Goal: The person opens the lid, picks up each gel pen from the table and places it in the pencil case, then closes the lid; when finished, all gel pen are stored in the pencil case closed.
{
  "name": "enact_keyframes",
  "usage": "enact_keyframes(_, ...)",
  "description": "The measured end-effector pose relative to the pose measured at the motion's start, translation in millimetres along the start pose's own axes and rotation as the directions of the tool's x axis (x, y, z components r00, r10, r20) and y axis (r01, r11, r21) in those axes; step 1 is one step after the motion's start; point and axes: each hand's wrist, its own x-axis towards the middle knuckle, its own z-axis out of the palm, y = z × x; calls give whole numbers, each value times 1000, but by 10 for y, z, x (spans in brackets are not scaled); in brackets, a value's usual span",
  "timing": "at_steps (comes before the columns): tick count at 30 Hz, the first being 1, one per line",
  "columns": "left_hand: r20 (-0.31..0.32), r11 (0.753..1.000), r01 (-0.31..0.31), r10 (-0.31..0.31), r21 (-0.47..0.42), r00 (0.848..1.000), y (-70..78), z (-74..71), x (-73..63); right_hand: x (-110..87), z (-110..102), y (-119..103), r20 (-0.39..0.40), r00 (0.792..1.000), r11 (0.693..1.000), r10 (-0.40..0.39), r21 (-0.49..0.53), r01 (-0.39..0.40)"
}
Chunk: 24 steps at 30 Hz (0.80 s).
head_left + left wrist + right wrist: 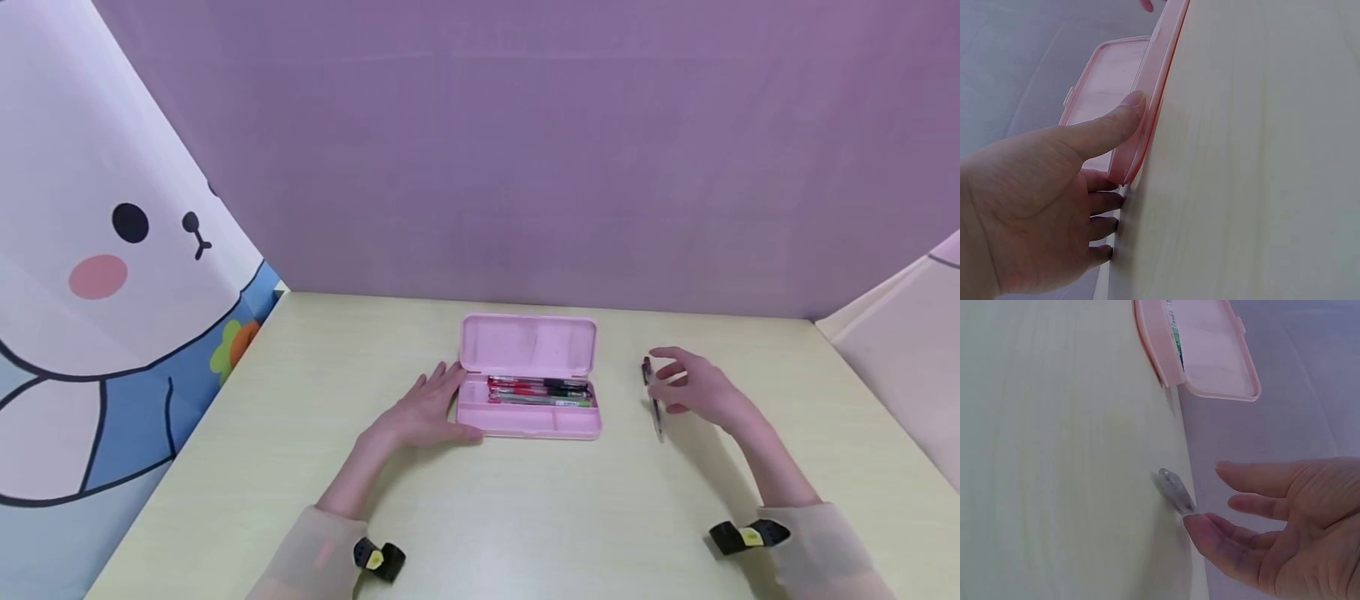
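A pink pencil case (pixel 528 423) lies with its lid raised toward the back of the table, and several pens (pixel 538 390) are in its rear compartment. My left hand (pixel 423 412) holds the case by its left end. The thumb (pixel 1107 131) lies against the front wall and the other fingers are around the left side. To the right of the case is a single pen (pixel 657 417), dark at its far end and clear at the near end. Right beside it is my right hand (pixel 701 387), thumb and fingers apart; the thumb partly covers the pen.
The pale wooden table (pixel 525 517) ends at a purple backdrop (pixel 540 167) behind the case. A cloth with a cartoon animal (pixel 127 292) hangs at the left. Each sleeve carries a small black strapped device (pixel 750 536).
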Motion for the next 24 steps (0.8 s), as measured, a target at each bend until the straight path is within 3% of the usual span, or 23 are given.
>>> enact_keyframes(6, -3, 1000, -2, 2, -7, 1000, 4, -1, 3, 20, 51, 4, 15, 998, 998, 67, -16, -67)
enact_keyframes(24, -2, 1000, 4, -4, 0, 1000, -3, 5, 16, 23, 82, -27, -11, 992, 971, 128, -204, -127)
